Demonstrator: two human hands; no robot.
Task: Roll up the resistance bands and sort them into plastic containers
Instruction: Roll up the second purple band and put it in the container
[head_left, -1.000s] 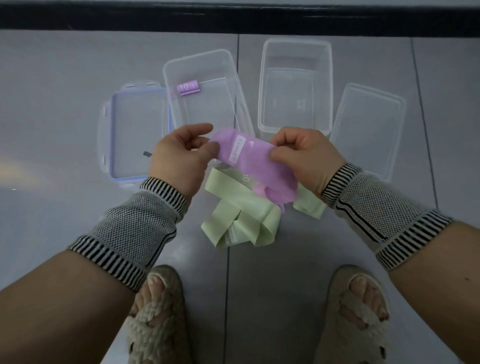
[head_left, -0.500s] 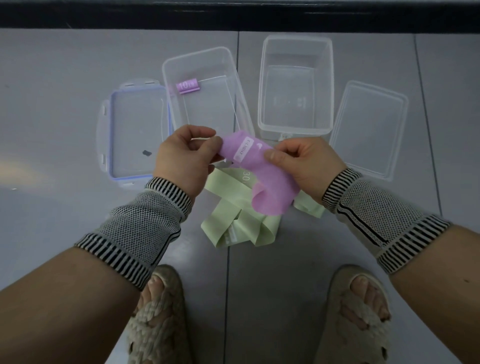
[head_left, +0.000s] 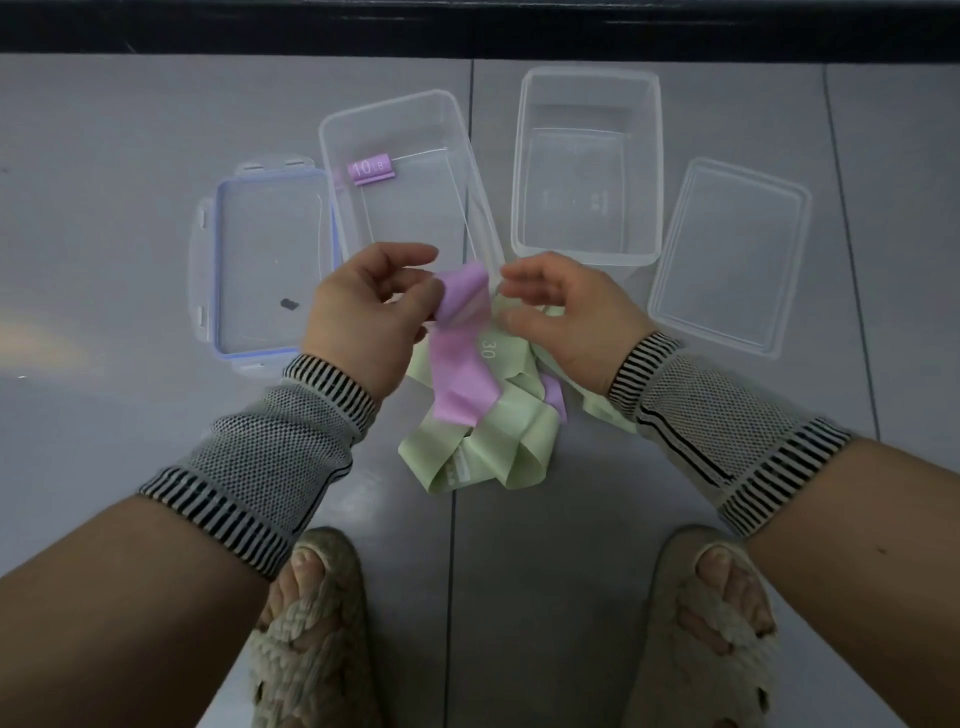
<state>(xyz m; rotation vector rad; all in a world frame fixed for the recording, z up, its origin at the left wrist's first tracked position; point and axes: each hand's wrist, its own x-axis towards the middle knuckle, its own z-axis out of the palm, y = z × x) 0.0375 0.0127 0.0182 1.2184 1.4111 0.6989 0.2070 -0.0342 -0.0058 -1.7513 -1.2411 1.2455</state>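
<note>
Left hand pinches the top of the thin purple rubber band just in front of the clear tub w/ the 10 LB roll, right hand loose-curled, empty beside it; the unsecured coil prob springs open, tail snagging the pale green bands.

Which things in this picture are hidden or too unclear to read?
- Head view: the green band lies partly under the purple band and both hands.
- The right hand is motion-blurred; whether its fingers touch the purple band is unclear.
- The dark speck on the blue-edged lid is too small to identify.
</note>
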